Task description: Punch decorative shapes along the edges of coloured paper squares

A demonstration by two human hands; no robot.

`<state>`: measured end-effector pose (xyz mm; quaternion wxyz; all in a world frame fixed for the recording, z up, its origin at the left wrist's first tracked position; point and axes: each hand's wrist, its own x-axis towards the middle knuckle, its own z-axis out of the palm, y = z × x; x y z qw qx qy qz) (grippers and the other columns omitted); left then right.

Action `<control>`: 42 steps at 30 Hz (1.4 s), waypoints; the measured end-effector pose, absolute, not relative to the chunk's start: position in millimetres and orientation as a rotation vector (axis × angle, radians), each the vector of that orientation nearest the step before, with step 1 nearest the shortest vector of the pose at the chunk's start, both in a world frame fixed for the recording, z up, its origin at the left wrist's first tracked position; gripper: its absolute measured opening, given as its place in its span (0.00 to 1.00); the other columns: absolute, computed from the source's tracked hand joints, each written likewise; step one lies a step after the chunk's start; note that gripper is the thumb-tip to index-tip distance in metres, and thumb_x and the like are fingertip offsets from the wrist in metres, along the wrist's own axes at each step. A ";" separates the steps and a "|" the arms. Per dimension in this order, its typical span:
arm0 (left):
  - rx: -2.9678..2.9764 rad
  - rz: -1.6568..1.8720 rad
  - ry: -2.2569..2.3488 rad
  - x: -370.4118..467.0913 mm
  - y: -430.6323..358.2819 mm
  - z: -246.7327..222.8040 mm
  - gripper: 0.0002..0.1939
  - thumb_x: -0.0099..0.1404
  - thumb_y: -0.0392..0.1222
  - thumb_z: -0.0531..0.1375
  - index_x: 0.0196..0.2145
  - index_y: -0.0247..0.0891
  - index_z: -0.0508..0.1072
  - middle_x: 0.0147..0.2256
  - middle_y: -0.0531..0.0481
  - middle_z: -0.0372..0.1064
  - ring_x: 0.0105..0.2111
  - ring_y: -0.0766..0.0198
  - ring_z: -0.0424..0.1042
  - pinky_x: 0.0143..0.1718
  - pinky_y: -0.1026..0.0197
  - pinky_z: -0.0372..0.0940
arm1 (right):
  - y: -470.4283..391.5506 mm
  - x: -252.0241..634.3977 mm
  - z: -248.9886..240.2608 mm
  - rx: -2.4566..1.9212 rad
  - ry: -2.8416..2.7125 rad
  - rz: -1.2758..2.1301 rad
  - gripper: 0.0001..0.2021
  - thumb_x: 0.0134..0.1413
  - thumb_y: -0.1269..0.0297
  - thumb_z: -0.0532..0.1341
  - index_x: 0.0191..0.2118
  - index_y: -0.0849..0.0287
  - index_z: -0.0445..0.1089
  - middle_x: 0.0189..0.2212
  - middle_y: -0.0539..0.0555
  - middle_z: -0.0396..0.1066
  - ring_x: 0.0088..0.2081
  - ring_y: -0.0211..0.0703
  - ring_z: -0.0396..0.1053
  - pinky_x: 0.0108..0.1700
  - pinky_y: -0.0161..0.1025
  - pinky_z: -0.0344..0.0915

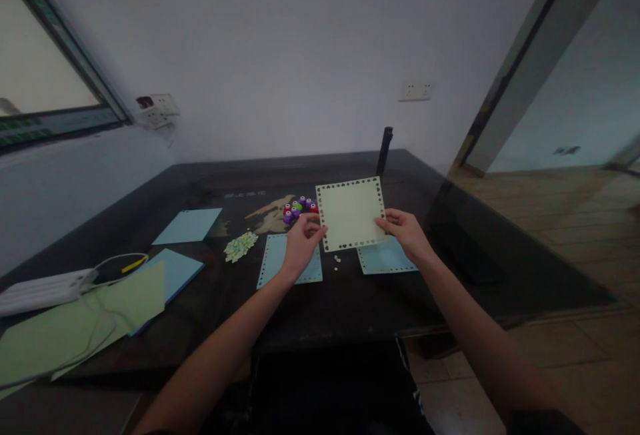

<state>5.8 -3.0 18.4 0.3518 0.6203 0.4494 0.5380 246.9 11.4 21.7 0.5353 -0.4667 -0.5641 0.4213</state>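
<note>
We look down on a dark counter (350,301) set against a white wall. At the far left lies a white power strip (40,290) with a cable looping past it, and beside it pale green sheets (75,328) overlap a blue sheet (175,271). Another blue sheet (189,225) lies flat further back. Near the middle sits a small heap of punched paper bits (241,246), loose on the counter and not in any container. Behind it stands a cluster of small coloured punches (300,209), red, purple and green. Our left hand (300,245) rests above a blue punched card (280,261), its fingers closed on the left edge of a pale green card (351,213) with a border of punched holes. The card is held tilted up just above the counter, between both hands. Our right hand (407,233) pinches the card's lower right corner, fingers clamped on it, above a second blue punched card (383,258). A dark upright post (385,149) stands behind.
</note>
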 end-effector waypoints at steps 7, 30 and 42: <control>1.731 1.346 1.142 38.5 7.8 23.8 0.13 0.58 0.40 0.58 0.40 0.38 0.62 0.24 0.56 0.68 0.24 0.68 0.69 0.30 0.65 0.64 | 6.8 281.1 20.2 -1.218 -1.290 0.870 0.18 0.39 0.50 0.65 0.32 0.60 0.73 0.27 0.55 0.74 0.27 0.43 0.69 0.29 0.38 0.64; 2.188 0.772 1.383 81.4 0.2 -18.0 0.06 0.59 0.36 0.55 0.32 0.38 0.73 0.27 0.49 0.73 0.28 0.63 0.70 0.31 0.63 0.60 | -4.0 328.3 -29.3 -1.695 -1.570 0.440 0.17 0.43 0.64 0.60 0.41 0.64 0.73 0.23 0.54 0.73 0.26 0.43 0.68 0.29 0.38 0.62; 2.268 0.642 1.449 81.3 -2.9 -16.9 0.07 0.60 0.37 0.55 0.33 0.41 0.73 0.30 0.51 0.75 0.31 0.62 0.72 0.33 0.64 0.62 | -7.0 322.7 -24.7 -1.808 -1.636 0.420 0.18 0.45 0.69 0.61 0.45 0.65 0.72 0.24 0.52 0.72 0.25 0.39 0.67 0.28 0.34 0.61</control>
